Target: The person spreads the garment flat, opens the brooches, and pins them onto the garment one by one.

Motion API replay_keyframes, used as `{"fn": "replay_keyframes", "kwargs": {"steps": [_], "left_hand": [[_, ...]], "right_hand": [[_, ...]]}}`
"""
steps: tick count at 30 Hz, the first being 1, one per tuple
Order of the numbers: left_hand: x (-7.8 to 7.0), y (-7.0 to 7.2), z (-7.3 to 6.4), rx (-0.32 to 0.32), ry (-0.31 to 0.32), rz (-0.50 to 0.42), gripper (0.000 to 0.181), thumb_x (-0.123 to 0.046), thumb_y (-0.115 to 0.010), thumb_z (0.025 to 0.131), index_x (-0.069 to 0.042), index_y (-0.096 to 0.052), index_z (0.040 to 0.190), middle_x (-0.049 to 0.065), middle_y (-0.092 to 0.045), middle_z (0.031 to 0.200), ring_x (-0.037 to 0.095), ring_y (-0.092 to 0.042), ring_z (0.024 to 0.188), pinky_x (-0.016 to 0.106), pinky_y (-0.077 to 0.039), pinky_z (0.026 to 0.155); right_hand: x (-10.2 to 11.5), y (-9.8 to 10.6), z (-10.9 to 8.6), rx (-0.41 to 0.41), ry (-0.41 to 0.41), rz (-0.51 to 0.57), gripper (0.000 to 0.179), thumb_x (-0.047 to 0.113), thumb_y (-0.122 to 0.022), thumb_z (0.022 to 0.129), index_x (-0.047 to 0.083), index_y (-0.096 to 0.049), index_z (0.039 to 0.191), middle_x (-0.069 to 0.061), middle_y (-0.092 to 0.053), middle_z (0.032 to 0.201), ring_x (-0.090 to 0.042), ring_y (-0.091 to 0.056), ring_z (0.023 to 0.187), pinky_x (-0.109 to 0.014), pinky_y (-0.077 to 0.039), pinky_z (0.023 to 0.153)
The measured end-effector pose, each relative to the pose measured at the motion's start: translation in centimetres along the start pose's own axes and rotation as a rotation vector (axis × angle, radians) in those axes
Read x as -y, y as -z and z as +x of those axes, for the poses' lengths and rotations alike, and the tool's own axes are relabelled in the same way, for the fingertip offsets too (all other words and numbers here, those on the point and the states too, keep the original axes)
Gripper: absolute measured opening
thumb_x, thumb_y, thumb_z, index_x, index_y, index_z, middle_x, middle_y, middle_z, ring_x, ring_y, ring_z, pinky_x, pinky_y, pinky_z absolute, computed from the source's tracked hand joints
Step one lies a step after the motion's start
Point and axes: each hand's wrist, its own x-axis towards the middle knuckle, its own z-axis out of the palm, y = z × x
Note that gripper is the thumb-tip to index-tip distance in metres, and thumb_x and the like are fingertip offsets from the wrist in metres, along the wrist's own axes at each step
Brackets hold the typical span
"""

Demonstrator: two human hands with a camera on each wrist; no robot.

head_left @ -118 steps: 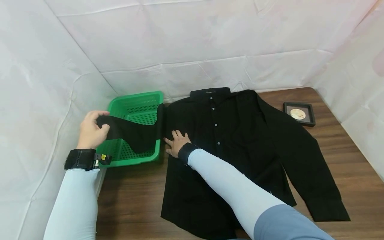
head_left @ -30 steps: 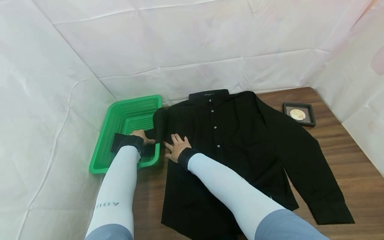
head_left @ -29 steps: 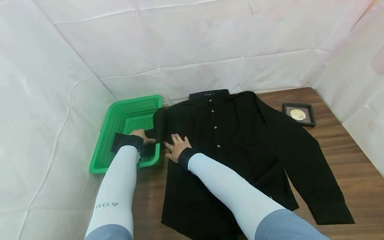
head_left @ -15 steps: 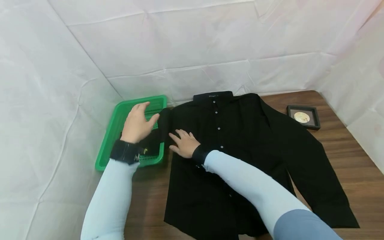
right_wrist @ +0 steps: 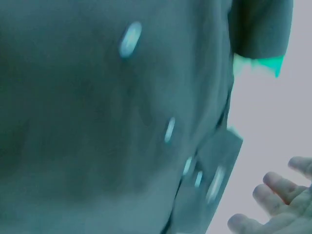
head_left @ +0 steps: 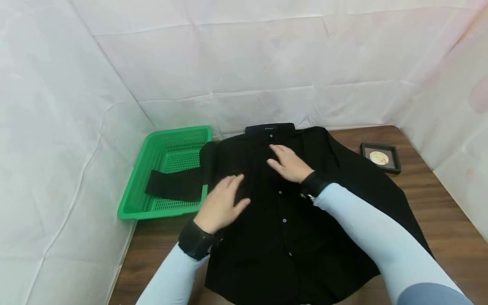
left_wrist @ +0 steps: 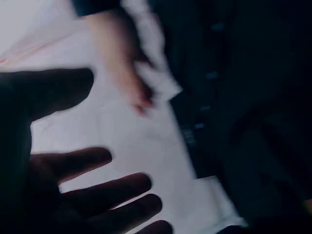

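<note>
A black button-up shirt [head_left: 259, 237] lies spread face up, its collar toward the back wall. One sleeve [head_left: 175, 184] drapes over the rim into the green basket [head_left: 131, 186] at the left. My left hand [head_left: 221, 203] hovers above the shirt's left side, fingers spread and holding nothing. Above the chest, near the button row, my right hand [head_left: 289, 164] is also in the air with loosely straight fingers. The left wrist view shows the left fingers [left_wrist: 117, 190] apart; in the right wrist view the shirt's buttons [right_wrist: 130, 40] are blurred.
A small black frame with a round pale disc [head_left: 379, 157] lies at the back right of the wooden table [head_left: 411, 169]. White sheeting [head_left: 248, 51] hangs behind and on both sides. The other sleeve is partly hidden by the right arm.
The left hand has let go of the sleeve in the basket, lifted, and moved right over the shirt. The right hand has left the shirt's left side and moved right toward the buttons.
</note>
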Motion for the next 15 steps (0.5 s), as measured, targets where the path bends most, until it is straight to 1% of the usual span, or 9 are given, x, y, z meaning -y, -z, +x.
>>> {"fn": "replay_keyframes", "kwargs": {"steps": [2, 4, 5, 8, 11, 12, 15], "left_hand": [[0.2, -2.2, 0.0, 0.096, 0.026, 0.014, 0.068, -0.040, -0.066, 0.090, -0.007, -0.041, 0.145, 0.017, -0.045, 0.142, 0.032, -0.042, 0.132, 0.045, -0.037, 0.105], [0.5, -4.1, 0.3, 0.164, 0.066, 0.030, 0.070, -0.040, -0.066, 0.090, -0.007, -0.040, 0.145, 0.018, -0.043, 0.143, 0.033, -0.039, 0.134, 0.045, -0.036, 0.106], [0.7, -4.9, 0.5, 0.187, 0.089, 0.038, 0.071, -0.041, -0.066, 0.090, -0.007, -0.039, 0.146, 0.019, -0.042, 0.144, 0.034, -0.037, 0.135, 0.045, -0.036, 0.106], [1.1, -6.8, 1.6, 0.235, 0.141, 0.059, 0.072, -0.041, -0.066, 0.090, -0.006, -0.038, 0.146, 0.020, -0.038, 0.147, 0.036, -0.031, 0.138, 0.046, -0.033, 0.108], [1.2, -8.1, 2.7, 0.265, 0.161, 0.079, 0.073, -0.042, -0.067, 0.089, -0.007, -0.038, 0.146, 0.020, -0.036, 0.149, 0.038, -0.028, 0.139, 0.049, -0.034, 0.107], [1.3, -8.5, 3.1, 0.277, 0.166, 0.082, 0.074, -0.043, -0.067, 0.089, -0.008, -0.038, 0.147, 0.020, -0.035, 0.149, 0.039, -0.027, 0.139, 0.050, -0.034, 0.106], [1.7, -9.5, 3.8, 0.312, 0.196, 0.100, 0.081, -0.051, -0.069, 0.084, -0.013, -0.037, 0.149, 0.019, -0.032, 0.152, 0.043, -0.025, 0.139, 0.056, -0.039, 0.100]], "right_hand": [[-2.1, 1.5, -1.5, -0.035, -0.044, 0.035, 0.063, 0.041, -0.039, 0.103, 0.004, -0.025, 0.151, -0.017, -0.027, 0.153, -0.034, -0.022, 0.141, -0.048, -0.019, 0.113], [-4.2, 2.9, -3.0, -0.062, -0.088, 0.051, 0.063, 0.040, -0.039, 0.103, 0.003, -0.023, 0.151, -0.020, -0.025, 0.153, -0.036, -0.021, 0.141, -0.051, -0.019, 0.112], [-5.2, 3.6, -3.8, -0.077, -0.109, 0.056, 0.064, 0.041, -0.038, 0.103, 0.003, -0.023, 0.151, -0.020, -0.024, 0.154, -0.037, -0.020, 0.141, -0.052, -0.018, 0.112], [-7.6, 5.9, -6.2, -0.117, -0.163, 0.073, 0.065, 0.039, -0.037, 0.104, 0.000, -0.019, 0.152, -0.025, -0.022, 0.153, -0.041, -0.018, 0.141, -0.056, -0.017, 0.110], [-9.3, 8.4, -8.9, -0.144, -0.232, 0.113, 0.066, 0.038, -0.035, 0.104, -0.002, -0.012, 0.152, -0.031, -0.019, 0.152, -0.047, -0.019, 0.138, -0.059, -0.018, 0.108], [-9.8, 9.1, -9.9, -0.156, -0.252, 0.122, 0.067, 0.038, -0.034, 0.105, -0.003, -0.010, 0.152, -0.033, -0.022, 0.148, -0.049, -0.024, 0.134, -0.060, -0.020, 0.105], [-11.3, 10.7, -12.4, -0.178, -0.319, 0.128, 0.069, 0.041, -0.031, 0.104, -0.001, -0.005, 0.153, -0.036, -0.020, 0.147, -0.053, -0.024, 0.131, -0.064, -0.020, 0.102]]}}
